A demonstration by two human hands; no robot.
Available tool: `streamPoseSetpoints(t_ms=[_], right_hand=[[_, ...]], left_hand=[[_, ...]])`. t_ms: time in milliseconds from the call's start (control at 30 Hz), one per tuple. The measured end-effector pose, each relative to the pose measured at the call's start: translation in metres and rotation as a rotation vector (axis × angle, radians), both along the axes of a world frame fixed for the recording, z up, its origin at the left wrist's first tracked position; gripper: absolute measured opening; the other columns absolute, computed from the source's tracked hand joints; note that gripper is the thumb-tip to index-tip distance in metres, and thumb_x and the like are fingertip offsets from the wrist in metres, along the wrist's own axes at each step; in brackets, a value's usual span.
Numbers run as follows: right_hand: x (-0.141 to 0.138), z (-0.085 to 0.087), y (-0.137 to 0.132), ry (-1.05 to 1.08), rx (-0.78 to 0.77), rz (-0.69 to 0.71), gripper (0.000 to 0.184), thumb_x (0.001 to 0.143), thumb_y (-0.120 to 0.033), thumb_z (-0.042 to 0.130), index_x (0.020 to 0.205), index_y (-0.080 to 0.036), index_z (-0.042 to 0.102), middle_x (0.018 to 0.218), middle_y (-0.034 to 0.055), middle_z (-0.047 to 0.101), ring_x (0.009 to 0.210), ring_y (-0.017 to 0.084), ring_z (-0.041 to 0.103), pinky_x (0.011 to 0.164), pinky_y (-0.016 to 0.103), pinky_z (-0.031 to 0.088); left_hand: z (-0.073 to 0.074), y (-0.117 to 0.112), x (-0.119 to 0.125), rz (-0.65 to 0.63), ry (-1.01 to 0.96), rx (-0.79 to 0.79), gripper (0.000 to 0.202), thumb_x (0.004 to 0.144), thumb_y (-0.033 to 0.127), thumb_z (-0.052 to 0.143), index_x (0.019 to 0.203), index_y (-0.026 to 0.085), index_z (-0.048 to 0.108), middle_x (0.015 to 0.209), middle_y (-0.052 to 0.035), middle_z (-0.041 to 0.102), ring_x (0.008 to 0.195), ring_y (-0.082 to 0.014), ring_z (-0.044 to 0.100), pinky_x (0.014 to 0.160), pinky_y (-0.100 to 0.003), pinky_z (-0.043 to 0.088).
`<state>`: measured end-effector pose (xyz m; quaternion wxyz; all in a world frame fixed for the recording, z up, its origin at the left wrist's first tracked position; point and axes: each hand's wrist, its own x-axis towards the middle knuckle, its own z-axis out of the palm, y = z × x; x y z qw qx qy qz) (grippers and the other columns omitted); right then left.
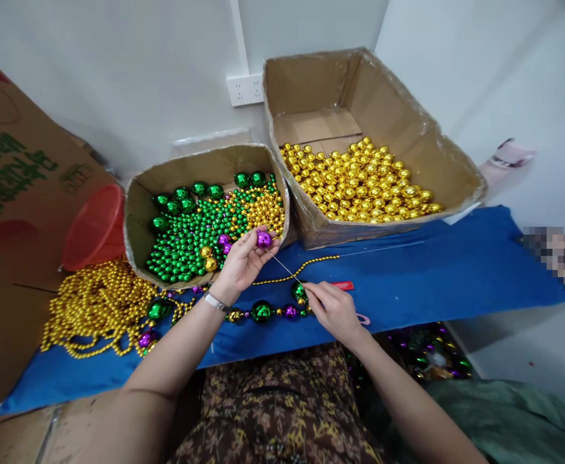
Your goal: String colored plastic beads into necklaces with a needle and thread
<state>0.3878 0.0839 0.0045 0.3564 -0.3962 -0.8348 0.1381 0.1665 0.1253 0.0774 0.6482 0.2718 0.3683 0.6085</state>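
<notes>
My left hand (244, 261) holds a shiny purple bead (264, 239) between its fingertips, over the front right of the smaller box of beads. From that bead a thin pale string (282, 264) runs down to my right hand (331, 306), whose thumb and fingers are pinched on it. A green bead (298, 291) sits right beside my right fingertips. The strand of mixed beads (262, 312), in green, purple and gold, lies on the blue cloth (384, 283) below my hands.
A smaller cardboard box (140, 200) holds green, gold and purple beads. The larger cardboard box (306, 77) contains gold beads. Gold bead chains (99, 303) pile up at left by a red plastic basin (96, 229). A red object (343, 285) and pink scissor-like handle (364, 319) lie at right.
</notes>
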Motion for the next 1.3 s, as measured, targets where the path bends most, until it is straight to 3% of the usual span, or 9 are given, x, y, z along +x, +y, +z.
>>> streamPoseSetpoints(t_ms=[233, 533, 800, 1033, 1233, 1300], right_hand=[[0.001, 0.001, 0.0, 0.011, -0.004, 0.002, 0.022, 0.095, -0.021, 0.048, 0.107, -0.018, 0.066, 0.084, 0.0055, 0.069, 0.076, 0.016, 0.066, 0.073, 0.028, 0.051], [0.002, -0.001, 0.0, 0.042, -0.001, 0.005, 0.022, 0.096, -0.022, 0.046, 0.107, -0.019, 0.065, 0.083, 0.0054, 0.069, 0.074, 0.016, 0.065, 0.072, 0.027, 0.051], [-0.003, 0.0, 0.001, 0.075, -0.013, -0.02, 0.022, 0.095, -0.022, 0.046, 0.106, -0.02, 0.065, 0.086, 0.0057, 0.07, 0.076, 0.017, 0.067, 0.073, 0.029, 0.053], [0.0, -0.002, 0.002, 0.065, -0.01, -0.004, 0.02, 0.095, -0.02, 0.048, 0.107, -0.018, 0.064, 0.086, 0.0062, 0.069, 0.076, 0.017, 0.066, 0.073, 0.029, 0.052], [-0.003, 0.003, 0.004, 0.097, 0.0, -0.012, 0.019, 0.094, -0.02, 0.049, 0.106, -0.019, 0.064, 0.088, 0.006, 0.07, 0.078, 0.017, 0.066, 0.074, 0.028, 0.052], [0.0, 0.004, 0.005, 0.109, -0.002, -0.036, 0.018, 0.095, -0.021, 0.049, 0.104, -0.019, 0.064, 0.087, 0.0057, 0.07, 0.077, 0.017, 0.066, 0.073, 0.028, 0.051]], left_hand=[[-0.006, 0.002, 0.001, 0.001, -0.015, -0.017, 0.023, 0.088, 0.034, 0.06, 0.099, 0.015, 0.066, 0.101, -0.0093, 0.071, 0.096, -0.0202, 0.069, 0.09, -0.034, 0.055], [-0.011, 0.001, -0.001, 0.004, -0.066, 0.014, 0.023, 0.089, 0.031, 0.059, 0.102, 0.013, 0.066, 0.103, -0.0114, 0.071, 0.102, -0.0231, 0.067, 0.1, -0.041, 0.049], [-0.015, -0.011, 0.01, -0.098, 0.013, 0.149, 0.026, 0.08, 0.021, 0.071, 0.106, 0.018, 0.068, 0.118, -0.0081, 0.066, 0.11, -0.0254, 0.063, 0.095, -0.037, 0.051], [-0.018, -0.013, 0.012, -0.117, 0.03, 0.097, 0.028, 0.079, 0.027, 0.072, 0.105, 0.017, 0.069, 0.116, -0.0103, 0.067, 0.106, -0.0248, 0.065, 0.094, -0.038, 0.05], [-0.015, -0.015, 0.015, -0.201, 0.228, 0.106, 0.031, 0.079, 0.031, 0.071, 0.108, 0.018, 0.067, 0.12, -0.011, 0.065, 0.106, -0.0231, 0.064, 0.089, -0.035, 0.052], [-0.013, -0.006, 0.005, -0.13, 0.376, 0.135, 0.031, 0.083, 0.035, 0.066, 0.109, 0.019, 0.066, 0.119, -0.0102, 0.065, 0.103, -0.0216, 0.065, 0.085, -0.034, 0.053]])
